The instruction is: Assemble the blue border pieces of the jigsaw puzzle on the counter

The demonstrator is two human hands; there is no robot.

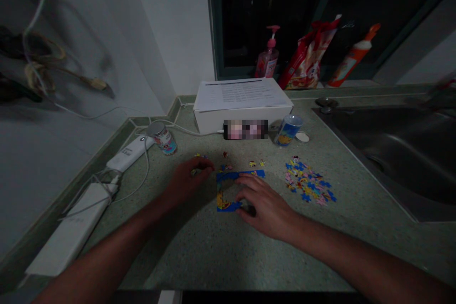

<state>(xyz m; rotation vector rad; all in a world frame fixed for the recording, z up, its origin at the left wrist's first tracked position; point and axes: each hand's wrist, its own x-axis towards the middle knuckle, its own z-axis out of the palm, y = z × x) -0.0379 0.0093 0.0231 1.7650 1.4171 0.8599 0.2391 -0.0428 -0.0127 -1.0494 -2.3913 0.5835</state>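
Note:
A partly joined jigsaw puzzle (223,198) lies flat on the counter, with a blue border and yellow patches along its left side. Over its right part rests my right hand (265,206), fingers spread and bent, the tips at the joined pieces; it hides some of them. Just left of the puzzle, my left hand (188,175) is curled with thumb and fingers close together; whatever they may hold is hidden. A few loose pieces (225,167) lie behind the puzzle and around the left hand. To the right spreads a pile of puzzle pieces (309,181) in blue, yellow and pink.
A white box (242,99) stands behind, a phone (245,129) leaning against it. A blue can (288,130) and its lid (302,137) are at right, a jar (162,137) at left. White power strips (67,228) with cables line the left; a sink (399,152) is far right.

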